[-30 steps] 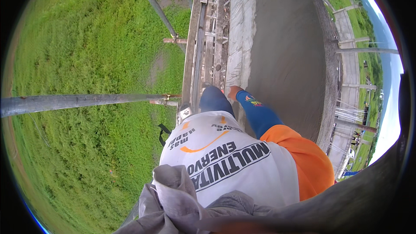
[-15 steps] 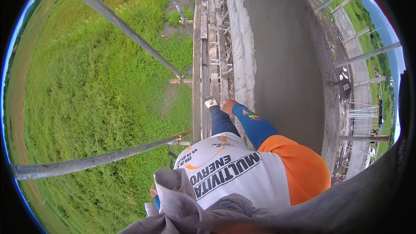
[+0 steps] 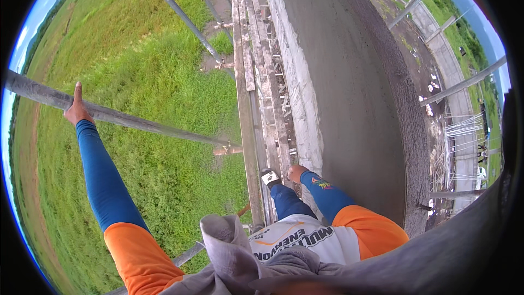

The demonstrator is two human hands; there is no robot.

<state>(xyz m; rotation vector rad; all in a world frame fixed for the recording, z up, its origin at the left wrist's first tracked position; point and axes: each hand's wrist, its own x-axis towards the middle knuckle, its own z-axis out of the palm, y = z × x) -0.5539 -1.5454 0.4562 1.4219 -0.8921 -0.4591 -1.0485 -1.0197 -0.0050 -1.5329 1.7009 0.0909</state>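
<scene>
My left arm, in a blue and orange sleeve, stretches out to the left. My left hand [image 3: 78, 110] is closed on a sloping grey metal pole [image 3: 142, 124], its thumb pointing up past it. Low in front of me, my right hand [image 3: 296, 173] looks curled, with its fingers turned under. Whether anything is in it is hidden. Beside it runs the rough pale edge [image 3: 299, 87] of a wall with a smooth grey cement face [image 3: 355, 93]. My shoe [image 3: 269, 177] stands on narrow wooden planks [image 3: 245, 82] just left of the right hand.
More scaffold poles [image 3: 180, 16] rise along the planks' left side, over green grass [image 3: 136, 65] far below. Gaps show between the planks and the wall. To the right lie rough grey ground [image 3: 412, 109], thin pale rods [image 3: 464, 128] and a concrete strip [image 3: 436, 38].
My left hand has swung out from low beside my body onto the pole. The view has shifted forward along the planks. My right hand stays near the wall edge.
</scene>
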